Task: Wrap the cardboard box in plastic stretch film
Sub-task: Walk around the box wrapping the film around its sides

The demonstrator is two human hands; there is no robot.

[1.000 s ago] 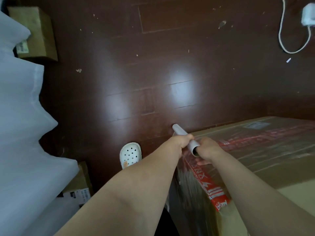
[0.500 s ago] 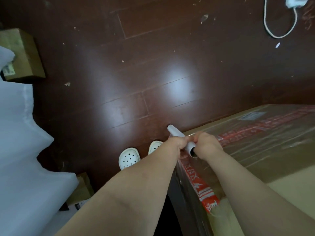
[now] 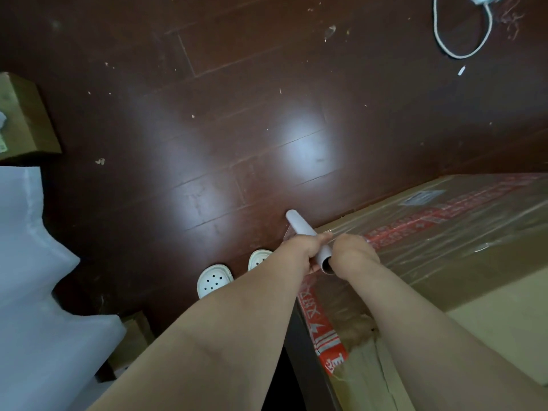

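A large cardboard box (image 3: pixel 462 262) with red printed tape fills the lower right; clear stretch film lies over its top and near corner. Above that corner a white stretch film roll (image 3: pixel 299 225) points away from me. My left hand (image 3: pixel 305 247) grips the roll's middle. My right hand (image 3: pixel 353 256) is closed around the roll's near, open end. Film runs from the roll onto the box.
Dark wooden floor stretches ahead. My two white perforated shoes (image 3: pixel 215 280) stand left of the box. White foam sheeting (image 3: pixel 32 292) fills the left side, with small cardboard boxes (image 3: pixel 23 117) beside it. A white cable and plug (image 3: pixel 462 40) lie at the top right.
The view has shifted; the second shoe has come into sight. Both hands have stayed on the roll at the box's corner, drawing slightly closer together.
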